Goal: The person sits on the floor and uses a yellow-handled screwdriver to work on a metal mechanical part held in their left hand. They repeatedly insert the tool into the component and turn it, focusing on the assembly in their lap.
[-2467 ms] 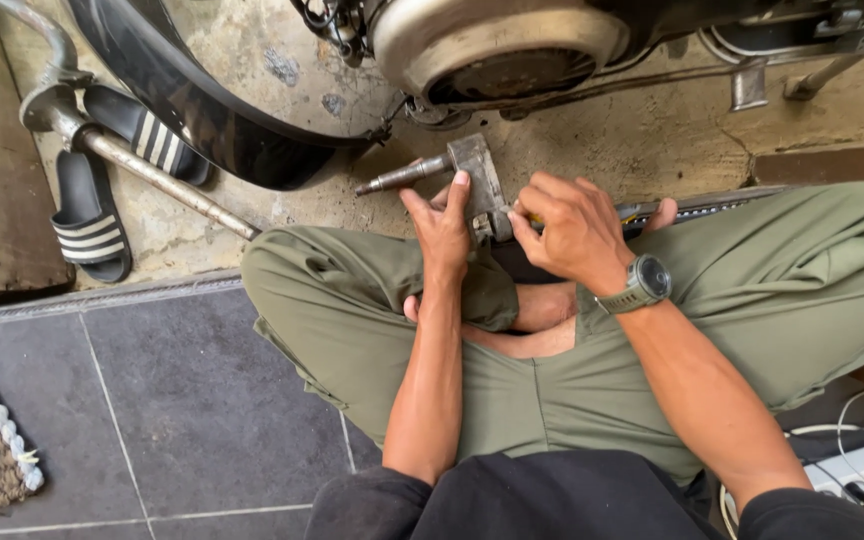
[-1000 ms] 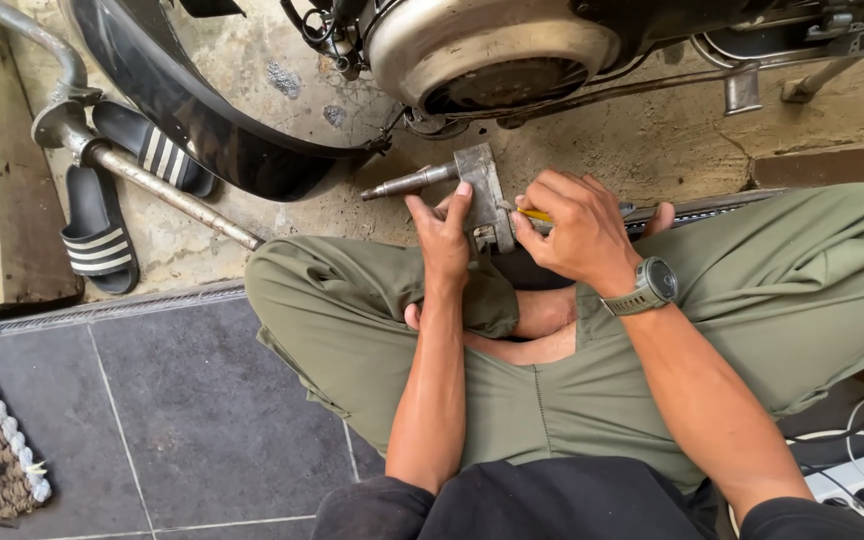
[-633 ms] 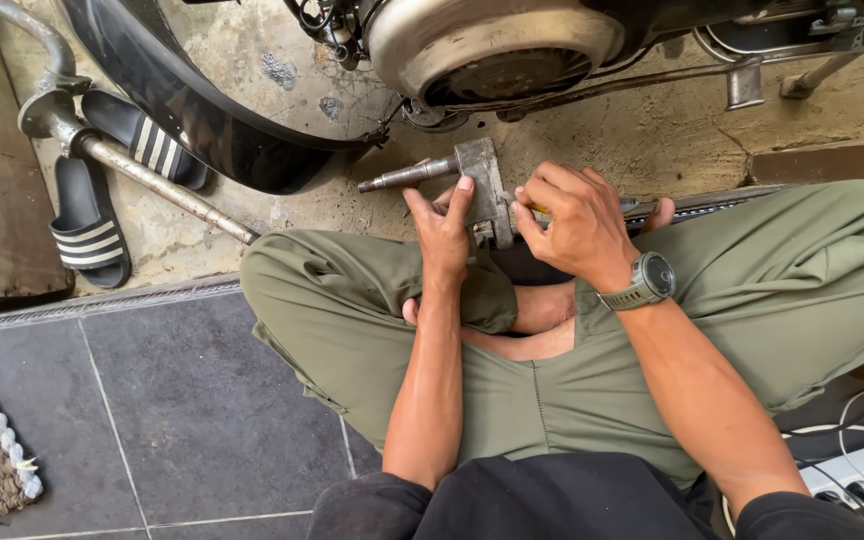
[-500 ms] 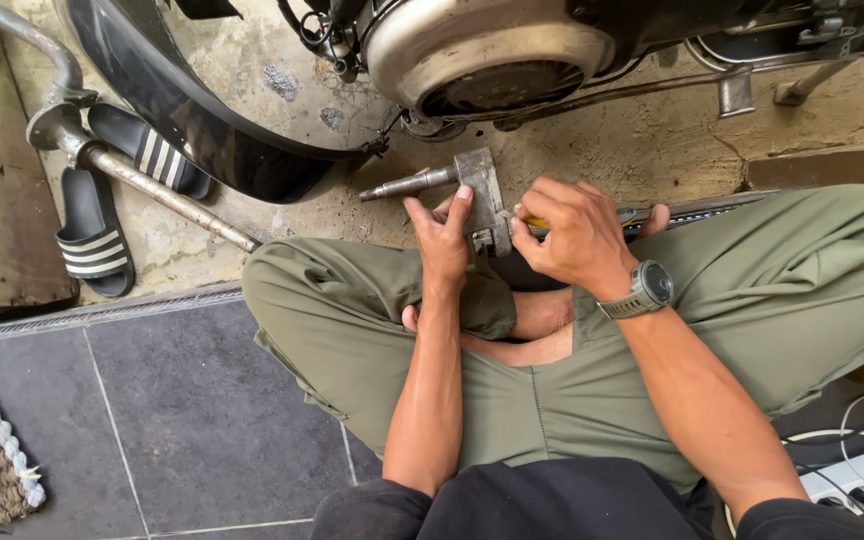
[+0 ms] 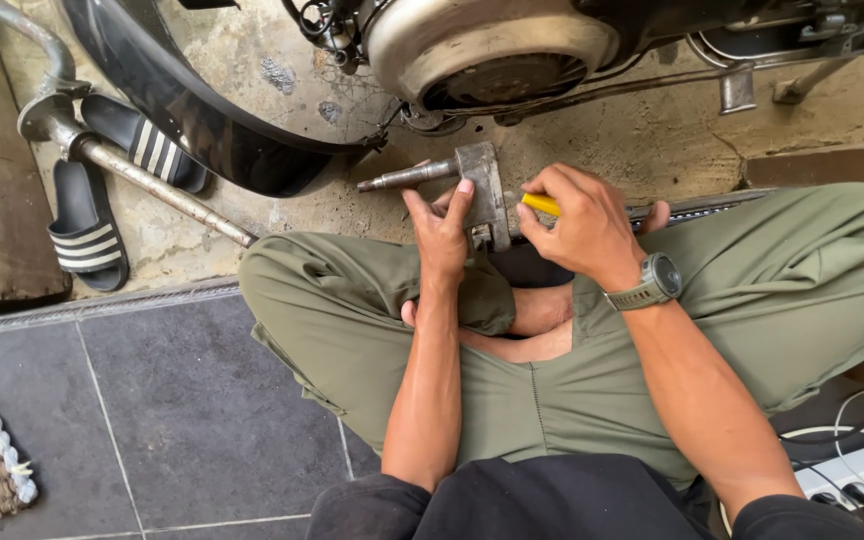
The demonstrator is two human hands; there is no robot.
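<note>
Person is seated cross-legged on the floor, olive trousers (image 5: 572,400) filling the lower frame, and all positions below are given relative to the grey metal bracket (image 5: 482,195) held above the knees. The left hand (image 5: 442,225) comes up from below on a straight, near-vertical forearm; its fingers are closed around the bracket's lower left side, with one fingertip laid against the bracket's face. A steel shaft (image 5: 407,178) projects from the bracket to the left, roughly level and clear of the ground. The right hand (image 5: 582,225) sits immediately right of the bracket, wrist bent inward, forearm running down and to the right; its fingers are clamped on a yellow-handled tool (image 5: 542,205), whose working end meets the bracket's right edge and is hidden by the hand. A dark wristwatch (image 5: 652,285) is worn on that wrist. Directly above the bracket stands a scooter's engine housing (image 5: 492,45), and up and to the left curves a black tyre (image 5: 202,120). Further left, a pair of black striped sandals (image 5: 87,215) lies on the concrete, with a metal pipe (image 5: 152,185) crossing over them. Well below and right of the bracket, a white power strip (image 5: 857,470) rests on the floor.
</note>
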